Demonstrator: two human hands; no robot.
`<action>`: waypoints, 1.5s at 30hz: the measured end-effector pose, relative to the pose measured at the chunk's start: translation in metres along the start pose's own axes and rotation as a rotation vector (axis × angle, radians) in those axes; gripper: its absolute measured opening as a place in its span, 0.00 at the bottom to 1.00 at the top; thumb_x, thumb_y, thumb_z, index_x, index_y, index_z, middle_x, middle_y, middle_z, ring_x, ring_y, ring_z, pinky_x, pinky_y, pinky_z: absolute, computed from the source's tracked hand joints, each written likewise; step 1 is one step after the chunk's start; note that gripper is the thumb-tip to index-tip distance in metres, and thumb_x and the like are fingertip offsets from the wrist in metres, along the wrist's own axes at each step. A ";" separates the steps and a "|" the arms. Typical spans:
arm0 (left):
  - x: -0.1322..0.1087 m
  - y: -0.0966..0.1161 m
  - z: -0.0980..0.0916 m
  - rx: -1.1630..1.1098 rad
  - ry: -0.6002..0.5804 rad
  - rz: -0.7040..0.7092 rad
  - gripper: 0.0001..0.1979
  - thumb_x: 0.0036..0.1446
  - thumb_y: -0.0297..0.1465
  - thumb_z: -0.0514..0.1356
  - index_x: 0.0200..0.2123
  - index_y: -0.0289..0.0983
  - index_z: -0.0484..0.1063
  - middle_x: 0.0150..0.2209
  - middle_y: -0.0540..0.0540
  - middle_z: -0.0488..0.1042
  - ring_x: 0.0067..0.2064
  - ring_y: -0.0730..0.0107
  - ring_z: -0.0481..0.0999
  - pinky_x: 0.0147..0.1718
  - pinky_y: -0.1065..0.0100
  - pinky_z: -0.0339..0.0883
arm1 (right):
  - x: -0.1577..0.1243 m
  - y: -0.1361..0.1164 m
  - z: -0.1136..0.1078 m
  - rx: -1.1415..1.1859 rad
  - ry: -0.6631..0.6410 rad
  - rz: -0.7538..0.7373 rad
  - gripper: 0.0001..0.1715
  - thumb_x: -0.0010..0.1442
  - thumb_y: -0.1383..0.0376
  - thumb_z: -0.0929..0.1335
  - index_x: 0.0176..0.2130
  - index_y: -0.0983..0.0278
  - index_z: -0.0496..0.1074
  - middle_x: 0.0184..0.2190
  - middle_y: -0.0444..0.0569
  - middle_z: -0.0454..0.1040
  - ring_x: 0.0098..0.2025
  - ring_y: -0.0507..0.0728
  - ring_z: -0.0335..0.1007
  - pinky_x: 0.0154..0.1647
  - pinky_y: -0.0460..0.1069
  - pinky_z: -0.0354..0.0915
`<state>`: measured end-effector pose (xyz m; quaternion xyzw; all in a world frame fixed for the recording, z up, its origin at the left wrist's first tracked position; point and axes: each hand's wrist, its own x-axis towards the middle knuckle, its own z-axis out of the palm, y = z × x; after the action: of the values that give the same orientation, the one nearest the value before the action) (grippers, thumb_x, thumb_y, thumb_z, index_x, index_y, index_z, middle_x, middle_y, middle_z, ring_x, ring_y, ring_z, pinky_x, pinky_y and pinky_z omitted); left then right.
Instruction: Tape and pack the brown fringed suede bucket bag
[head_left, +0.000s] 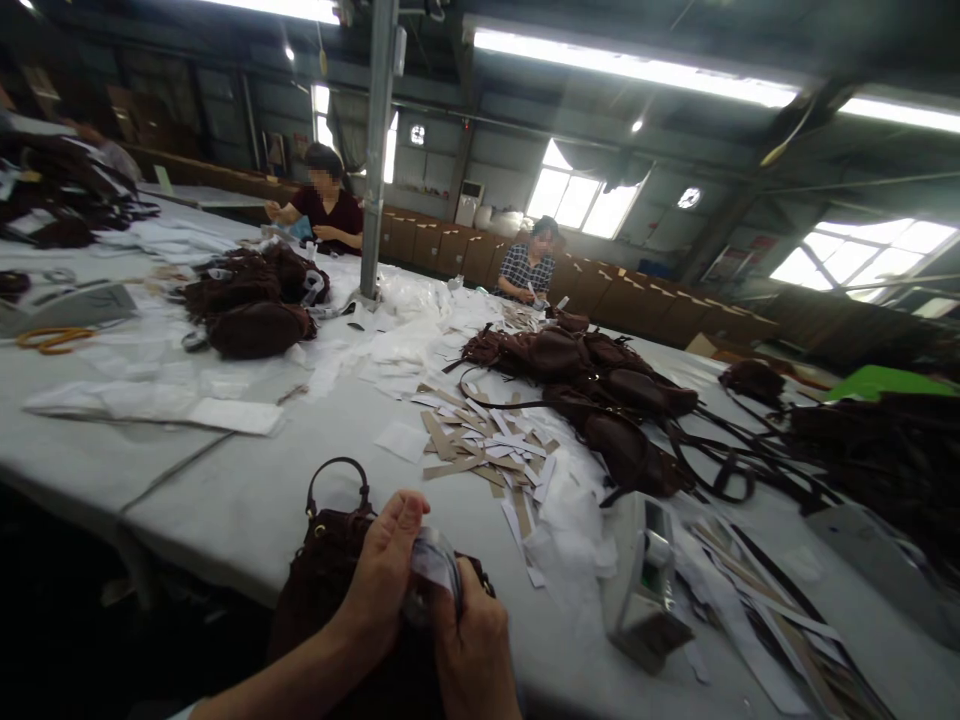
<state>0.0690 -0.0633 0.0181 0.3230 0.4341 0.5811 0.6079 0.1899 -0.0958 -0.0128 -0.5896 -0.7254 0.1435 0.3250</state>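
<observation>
Brown bag (319,575), handle (339,461) away from body

A long counter (217,520) under a pale grey-white covering stretches from nine o'clock to five, a straight grey metal post (377,150) rising from it at eleven. Upright brown panels (600,290) line the grey wall (435,175) toward two; a boxy white upright unit (469,203) stands at twelve. Bright multi-paned windows (585,195) glow at one and nearly three, below long white tube lights (637,68).
</observation>
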 end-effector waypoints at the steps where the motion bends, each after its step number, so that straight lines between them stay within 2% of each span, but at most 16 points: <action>1: 0.002 0.003 -0.001 0.087 -0.094 0.008 0.22 0.55 0.52 0.53 0.34 0.38 0.65 0.19 0.57 0.57 0.19 0.78 0.57 0.18 0.77 0.53 | 0.000 0.004 0.000 -0.068 0.002 -0.034 0.23 0.66 0.53 0.53 0.32 0.62 0.65 0.20 0.47 0.73 0.21 0.55 0.70 0.20 0.47 0.53; 4: 0.011 0.026 -0.005 0.474 -0.488 0.117 0.22 0.53 0.49 0.58 0.39 0.36 0.72 0.20 0.53 0.65 0.21 0.75 0.60 0.20 0.75 0.52 | 0.010 0.008 -0.019 -0.252 -0.082 -0.163 0.14 0.64 0.60 0.58 0.32 0.63 0.67 0.18 0.46 0.72 0.19 0.55 0.69 0.19 0.47 0.49; 7: 0.018 0.058 0.003 0.694 -0.648 0.257 0.17 0.48 0.40 0.66 0.40 0.37 0.75 0.20 0.52 0.69 0.22 0.73 0.63 0.22 0.74 0.53 | 0.032 -0.009 -0.056 -0.221 -0.141 -0.190 0.11 0.62 0.64 0.59 0.36 0.63 0.68 0.21 0.47 0.74 0.21 0.55 0.70 0.20 0.47 0.50; 9: 0.018 0.073 0.016 0.596 -0.555 0.308 0.12 0.50 0.38 0.64 0.35 0.35 0.76 0.21 0.51 0.69 0.22 0.74 0.64 0.22 0.75 0.55 | 0.045 -0.027 -0.078 -0.099 -0.137 -0.164 0.10 0.62 0.61 0.61 0.38 0.63 0.69 0.24 0.46 0.75 0.23 0.54 0.70 0.22 0.46 0.52; 11: 0.017 0.077 0.029 0.339 -0.356 0.324 0.13 0.53 0.40 0.62 0.30 0.34 0.74 0.19 0.52 0.67 0.21 0.76 0.62 0.20 0.76 0.54 | 0.050 -0.042 -0.088 0.037 -0.115 -0.114 0.12 0.61 0.56 0.63 0.36 0.62 0.69 0.23 0.43 0.73 0.23 0.53 0.68 0.22 0.45 0.54; 14: 0.014 0.061 0.041 -0.033 -0.133 0.269 0.18 0.53 0.47 0.60 0.29 0.36 0.70 0.15 0.57 0.59 0.17 0.80 0.55 0.16 0.78 0.49 | 0.045 -0.047 -0.076 0.205 -0.002 -0.031 0.16 0.63 0.54 0.60 0.33 0.62 0.67 0.20 0.41 0.70 0.21 0.52 0.66 0.21 0.45 0.55; 17: 0.017 0.043 0.038 -0.093 -0.112 0.156 0.22 0.55 0.52 0.54 0.32 0.37 0.68 0.13 0.58 0.58 0.15 0.80 0.54 0.15 0.78 0.48 | 0.033 -0.031 -0.056 0.135 0.095 -0.026 0.14 0.63 0.59 0.57 0.36 0.63 0.66 0.20 0.44 0.72 0.21 0.54 0.68 0.20 0.46 0.55; 19: 0.021 0.045 0.030 0.071 -0.257 0.111 0.23 0.56 0.51 0.54 0.33 0.37 0.70 0.17 0.55 0.64 0.17 0.78 0.59 0.17 0.77 0.51 | 0.029 -0.019 -0.053 -0.055 0.035 -0.072 0.10 0.60 0.64 0.58 0.36 0.63 0.66 0.19 0.46 0.73 0.20 0.56 0.69 0.19 0.47 0.53; 22: 0.025 0.072 0.022 0.488 -0.623 0.183 0.17 0.53 0.44 0.60 0.36 0.36 0.75 0.24 0.51 0.71 0.23 0.74 0.65 0.21 0.75 0.55 | 0.031 -0.015 -0.065 -0.267 -0.112 -0.146 0.10 0.57 0.68 0.59 0.36 0.64 0.68 0.19 0.47 0.73 0.19 0.58 0.70 0.19 0.48 0.50; 25: 0.022 0.097 0.026 0.700 -0.835 0.279 0.09 0.50 0.35 0.64 0.33 0.37 0.78 0.26 0.49 0.74 0.28 0.70 0.69 0.27 0.74 0.59 | 0.040 -0.028 -0.084 -0.151 -0.149 -0.164 0.13 0.61 0.65 0.59 0.39 0.64 0.70 0.23 0.48 0.76 0.22 0.56 0.72 0.21 0.47 0.53; 27: 0.021 0.100 0.032 0.612 -0.757 0.268 0.08 0.52 0.35 0.63 0.31 0.36 0.77 0.26 0.48 0.74 0.27 0.71 0.68 0.26 0.74 0.59 | 0.045 -0.037 -0.094 0.011 -0.135 -0.115 0.15 0.61 0.61 0.62 0.46 0.63 0.70 0.27 0.46 0.77 0.25 0.55 0.72 0.24 0.45 0.57; 30: 0.023 0.086 0.036 0.302 -0.516 0.147 0.15 0.54 0.43 0.60 0.31 0.35 0.73 0.17 0.55 0.62 0.17 0.80 0.56 0.16 0.77 0.49 | 0.045 -0.043 -0.094 0.245 -0.165 -0.024 0.25 0.52 0.58 0.71 0.49 0.61 0.68 0.31 0.43 0.76 0.29 0.54 0.70 0.28 0.45 0.62; 33: 0.025 0.071 0.036 0.043 -0.370 0.061 0.19 0.52 0.48 0.60 0.30 0.37 0.68 0.13 0.60 0.52 0.14 0.83 0.49 0.14 0.79 0.43 | 0.039 -0.038 -0.082 0.444 -0.154 0.018 0.17 0.54 0.55 0.69 0.41 0.63 0.71 0.30 0.42 0.75 0.30 0.53 0.68 0.29 0.45 0.63; 38: 0.019 0.056 0.038 -0.097 -0.288 0.028 0.20 0.50 0.49 0.61 0.30 0.38 0.63 0.13 0.59 0.58 0.14 0.83 0.55 0.14 0.80 0.48 | 0.032 -0.032 -0.059 0.548 0.021 0.055 0.21 0.58 0.51 0.65 0.40 0.66 0.70 0.29 0.45 0.73 0.29 0.52 0.67 0.27 0.44 0.62; 41: 0.017 0.044 0.036 -0.106 -0.218 0.042 0.20 0.52 0.50 0.59 0.30 0.39 0.61 0.14 0.59 0.59 0.14 0.82 0.55 0.14 0.80 0.49 | 0.031 -0.030 -0.054 0.494 0.071 0.082 0.18 0.59 0.53 0.63 0.36 0.65 0.70 0.24 0.43 0.71 0.24 0.52 0.65 0.24 0.44 0.60; 45: 0.021 0.047 0.025 0.143 -0.371 0.034 0.20 0.56 0.51 0.53 0.35 0.39 0.64 0.16 0.57 0.61 0.15 0.79 0.57 0.14 0.78 0.49 | 0.031 -0.021 -0.054 0.266 0.013 0.065 0.09 0.58 0.62 0.61 0.32 0.63 0.69 0.21 0.44 0.71 0.23 0.53 0.66 0.24 0.45 0.58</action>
<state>0.0709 -0.0345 0.0674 0.4740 0.3492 0.4895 0.6433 0.2055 -0.0817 0.0496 -0.5653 -0.6785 0.2449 0.4000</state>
